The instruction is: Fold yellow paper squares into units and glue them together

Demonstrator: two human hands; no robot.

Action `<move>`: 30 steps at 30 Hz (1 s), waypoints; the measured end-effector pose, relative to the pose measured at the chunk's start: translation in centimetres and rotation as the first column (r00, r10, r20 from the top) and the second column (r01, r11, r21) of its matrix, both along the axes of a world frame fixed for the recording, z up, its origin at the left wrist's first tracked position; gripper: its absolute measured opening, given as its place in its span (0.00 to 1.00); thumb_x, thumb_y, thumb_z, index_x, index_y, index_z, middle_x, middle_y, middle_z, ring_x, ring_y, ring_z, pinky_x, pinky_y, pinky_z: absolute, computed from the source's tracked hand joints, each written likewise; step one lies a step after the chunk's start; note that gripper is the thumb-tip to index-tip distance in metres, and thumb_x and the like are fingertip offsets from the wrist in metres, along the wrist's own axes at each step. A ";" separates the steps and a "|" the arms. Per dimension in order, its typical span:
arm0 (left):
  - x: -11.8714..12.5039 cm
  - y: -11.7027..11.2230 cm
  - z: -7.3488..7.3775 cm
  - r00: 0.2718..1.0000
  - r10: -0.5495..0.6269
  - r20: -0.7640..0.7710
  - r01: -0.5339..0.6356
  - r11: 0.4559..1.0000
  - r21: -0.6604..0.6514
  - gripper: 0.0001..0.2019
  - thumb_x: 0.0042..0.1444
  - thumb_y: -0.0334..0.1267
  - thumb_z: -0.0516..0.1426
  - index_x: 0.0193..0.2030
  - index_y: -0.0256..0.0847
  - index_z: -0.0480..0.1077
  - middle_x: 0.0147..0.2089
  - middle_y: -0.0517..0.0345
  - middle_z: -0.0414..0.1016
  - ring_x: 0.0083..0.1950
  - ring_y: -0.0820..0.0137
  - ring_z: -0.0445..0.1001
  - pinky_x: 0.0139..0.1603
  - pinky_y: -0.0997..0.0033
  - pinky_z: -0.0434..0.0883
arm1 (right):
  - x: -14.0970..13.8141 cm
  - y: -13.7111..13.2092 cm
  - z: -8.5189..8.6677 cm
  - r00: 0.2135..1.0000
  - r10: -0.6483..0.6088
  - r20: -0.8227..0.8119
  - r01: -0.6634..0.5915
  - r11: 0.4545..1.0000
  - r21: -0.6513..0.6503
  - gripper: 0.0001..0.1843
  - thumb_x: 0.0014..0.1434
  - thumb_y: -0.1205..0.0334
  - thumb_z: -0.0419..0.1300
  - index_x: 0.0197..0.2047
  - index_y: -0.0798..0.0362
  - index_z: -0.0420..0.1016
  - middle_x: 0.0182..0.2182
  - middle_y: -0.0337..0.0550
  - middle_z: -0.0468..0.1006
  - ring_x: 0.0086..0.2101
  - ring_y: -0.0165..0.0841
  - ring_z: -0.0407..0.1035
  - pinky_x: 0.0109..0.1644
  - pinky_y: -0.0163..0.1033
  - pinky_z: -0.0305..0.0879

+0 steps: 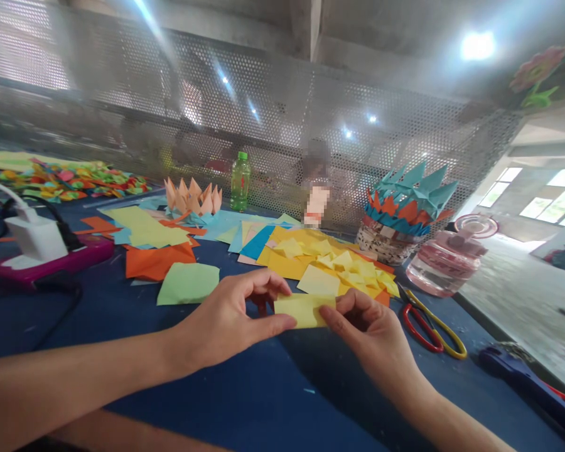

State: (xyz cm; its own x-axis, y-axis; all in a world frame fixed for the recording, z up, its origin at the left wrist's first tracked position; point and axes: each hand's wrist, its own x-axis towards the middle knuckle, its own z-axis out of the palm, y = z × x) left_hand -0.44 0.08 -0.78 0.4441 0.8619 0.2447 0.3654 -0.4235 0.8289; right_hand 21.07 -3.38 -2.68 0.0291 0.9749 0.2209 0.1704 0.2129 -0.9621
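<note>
We pinch a folded strip of thin, matte yellow paper (305,310) in the air above the dark blue tabletop (245,402), our left hand (228,323) gripping one end and our right hand (370,333) the other, both with fingers curled. The strip's long axis runs nearly level from left to right. Just beyond lies a heap of crisp yellow paper squares (332,267), while scissors with looped red-and-yellow handles (433,326) rest near on the right, and a spiky folded orange-and-teal paper crown (412,194) stands far right.
</note>
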 end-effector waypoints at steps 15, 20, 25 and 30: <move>-0.1 0.6 -0.4 0.991 -0.130 0.002 0.125 0.943 -0.310 0.15 0.55 0.48 0.60 0.31 0.35 0.75 0.24 0.64 0.65 0.26 0.77 0.59 0.26 0.78 0.55 | -0.3 -0.4 0.1 0.999 -0.032 0.006 0.031 0.996 0.081 0.19 0.50 0.51 0.70 0.26 0.53 0.67 0.22 0.35 0.69 0.23 0.26 0.63 0.26 0.31 0.61; 0.1 0.7 -0.3 0.992 -0.124 -0.003 0.116 0.940 -0.321 0.15 0.56 0.47 0.59 0.30 0.35 0.73 0.24 0.64 0.65 0.26 0.77 0.58 0.25 0.78 0.54 | -0.5 -0.3 0.2 1.000 -0.010 -0.019 0.012 0.997 0.071 0.17 0.52 0.52 0.69 0.36 0.52 0.67 0.22 0.33 0.69 0.23 0.25 0.62 0.26 0.30 0.59; 0.0 0.8 -0.4 0.990 -0.120 -0.068 0.096 0.953 -0.288 0.16 0.57 0.48 0.58 0.31 0.35 0.74 0.24 0.64 0.64 0.26 0.76 0.58 0.25 0.77 0.54 | -0.3 -0.3 0.4 0.999 0.019 0.037 -0.019 1.000 0.006 0.24 0.54 0.53 0.67 0.52 0.54 0.71 0.23 0.31 0.67 0.23 0.25 0.60 0.28 0.31 0.58; 0.0 0.4 -0.1 0.990 -0.082 -0.117 0.049 0.964 -0.263 0.15 0.56 0.47 0.57 0.29 0.36 0.72 0.22 0.65 0.62 0.24 0.77 0.56 0.23 0.77 0.52 | -0.2 -0.3 0.3 0.995 0.098 0.003 -0.097 0.990 -0.104 0.18 0.53 0.49 0.67 0.39 0.55 0.77 0.26 0.37 0.72 0.26 0.26 0.64 0.29 0.31 0.59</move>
